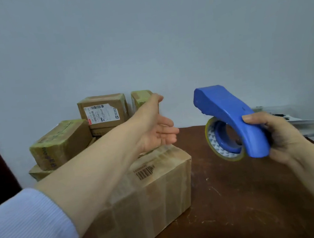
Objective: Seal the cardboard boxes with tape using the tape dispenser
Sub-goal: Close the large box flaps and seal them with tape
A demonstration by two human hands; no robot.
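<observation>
Between boxes: right hand (282, 134) grips the tape dispenser (232, 121), left hand (153, 127), fingers loosely spread, likely must fetch another cardboard box (103, 111).

Right hand (280, 134) grips blue tape dispenser (229, 117) at center right, held in the air above the brown table (242, 197); tape roll (222, 140) hangs under it. Left hand (153, 127) mid-frame, fingers extended, holding nothing, above the near cardboard box (150, 195) with barcode on top. Pale blue sleeve (27, 231) lower left. Stack of taped boxes (78, 133) left of center against the wall (140, 31).
</observation>
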